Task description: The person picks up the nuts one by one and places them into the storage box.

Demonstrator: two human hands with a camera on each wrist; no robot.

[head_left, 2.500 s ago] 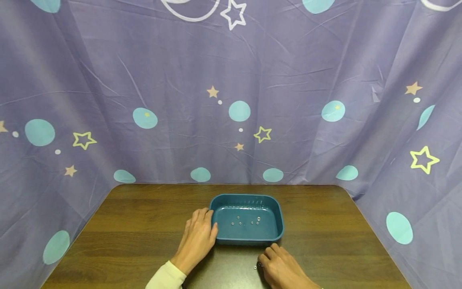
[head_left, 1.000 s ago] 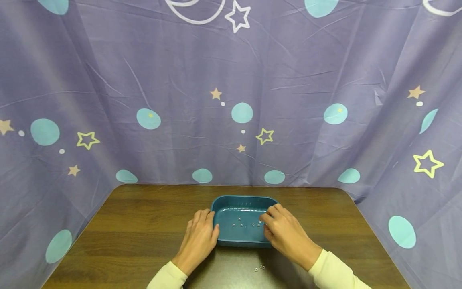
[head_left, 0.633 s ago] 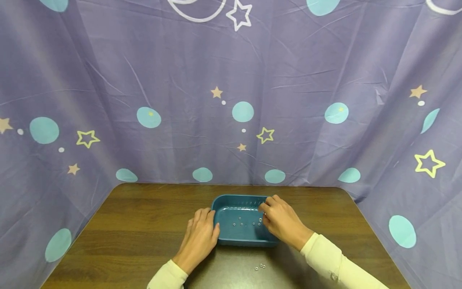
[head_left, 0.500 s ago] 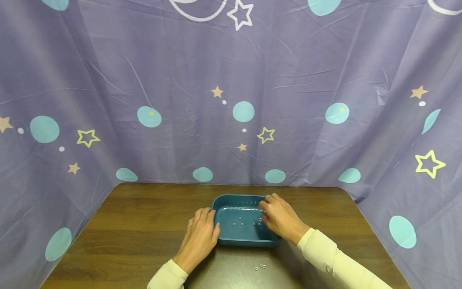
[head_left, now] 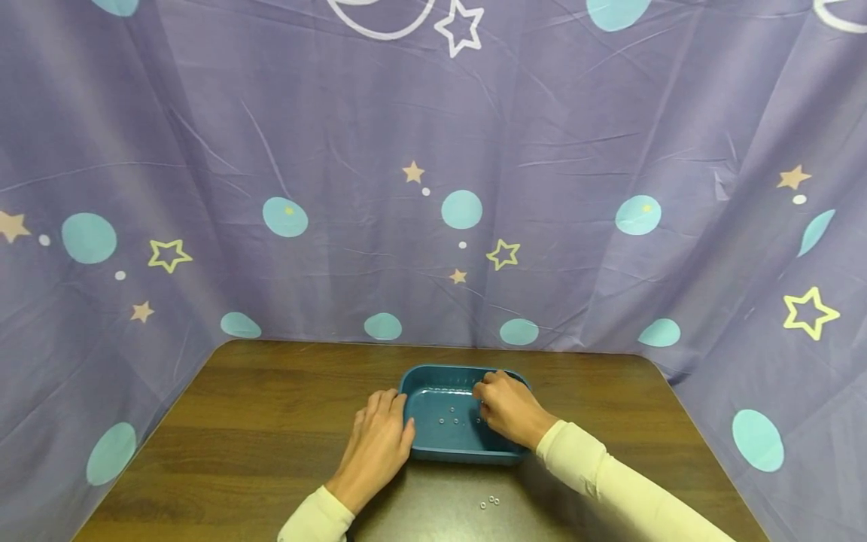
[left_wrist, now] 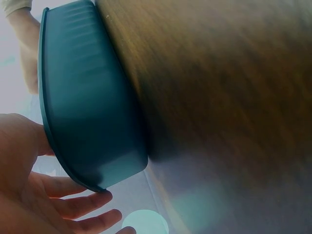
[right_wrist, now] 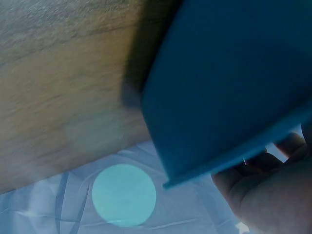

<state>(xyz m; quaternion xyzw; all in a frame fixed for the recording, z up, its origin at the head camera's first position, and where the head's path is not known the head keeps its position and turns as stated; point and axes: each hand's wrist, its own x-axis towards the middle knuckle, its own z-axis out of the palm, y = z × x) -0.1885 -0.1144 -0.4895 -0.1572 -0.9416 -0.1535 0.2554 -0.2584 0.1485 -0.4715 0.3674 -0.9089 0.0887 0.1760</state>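
Observation:
A teal plastic tray stands on the table, with several small silvery metal nuts on its floor. My left hand holds the tray's left end, with its thumb near the front corner and its fingers along the rim. Over the right part of the tray is my right hand, fingers curled and fingertips together. A tiny pale spot shows at those fingertips, which looks like a pinched nut, mostly hidden. This hand also covers part of the tray floor. Loose nuts lie on the table in front of the tray.
The brown wooden table extends to both sides of the tray. A purple curtain with stars and dots hangs behind it and along both sides.
My right hand has gone from the loose nuts on the table up over the tray, then slightly left within it. My left hand stays at the tray's left end.

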